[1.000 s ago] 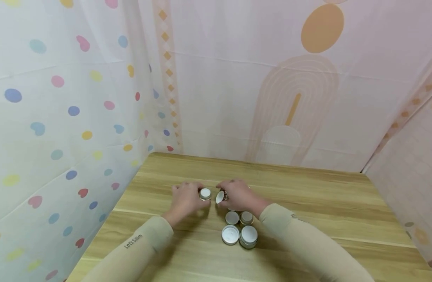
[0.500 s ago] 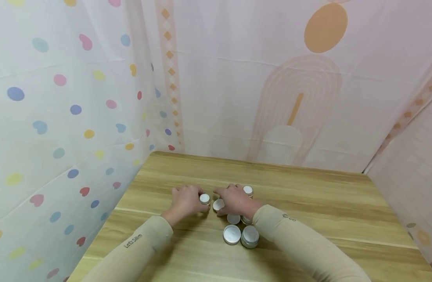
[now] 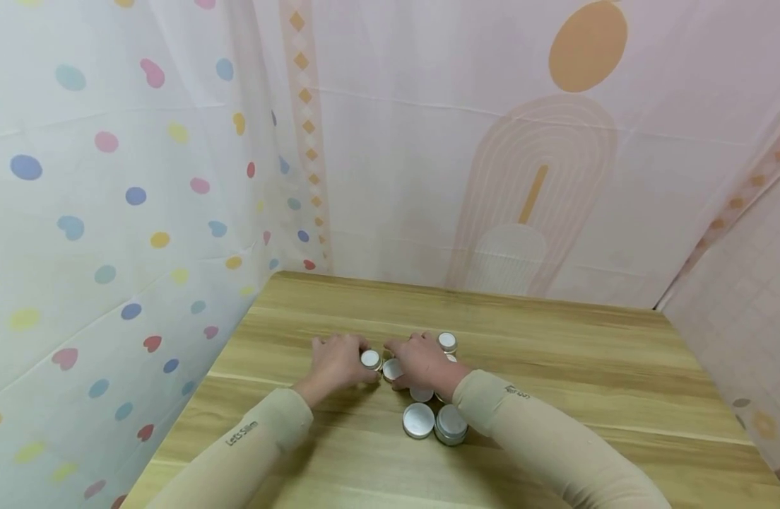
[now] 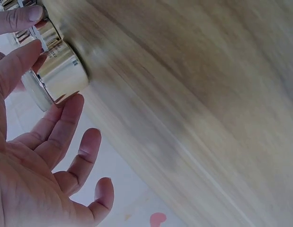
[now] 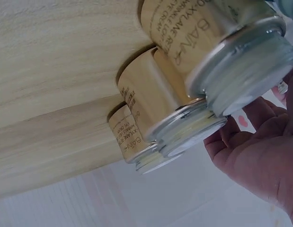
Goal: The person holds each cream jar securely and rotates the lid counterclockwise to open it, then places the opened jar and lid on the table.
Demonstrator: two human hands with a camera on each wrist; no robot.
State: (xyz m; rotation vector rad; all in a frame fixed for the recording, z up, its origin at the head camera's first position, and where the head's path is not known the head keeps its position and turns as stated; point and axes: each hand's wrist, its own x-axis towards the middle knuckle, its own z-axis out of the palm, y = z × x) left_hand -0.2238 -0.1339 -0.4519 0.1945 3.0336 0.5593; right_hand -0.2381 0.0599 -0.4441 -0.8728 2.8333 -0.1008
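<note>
My left hand (image 3: 335, 360) grips a small gold cream jar (image 4: 66, 73) between thumb and fingers. The jar's gold part stands on the wood, its glass part facing away from the table; in the head view its white round top (image 3: 369, 358) shows. Close by its right side, my right hand (image 3: 424, 364) holds a second white-topped jar (image 3: 393, 369) by its edge, the two jars nearly touching. Gold lettered jars (image 5: 146, 90) line up beside the right hand in the right wrist view. The right fingertips' grip is partly hidden in the head view.
Near the right forearm stand a larger jar (image 3: 451, 424) and a wide white-topped one (image 3: 418, 420). A small jar (image 3: 447, 342) stands behind the right hand, others half hidden beneath it. The wooden table (image 3: 555, 367) meets patterned curtains at the back and left.
The right hand has lowered its jar from a tilt to upright and brought it toward me, beside the left hand's jar. The left hand has barely moved, its jar slightly nearer me.
</note>
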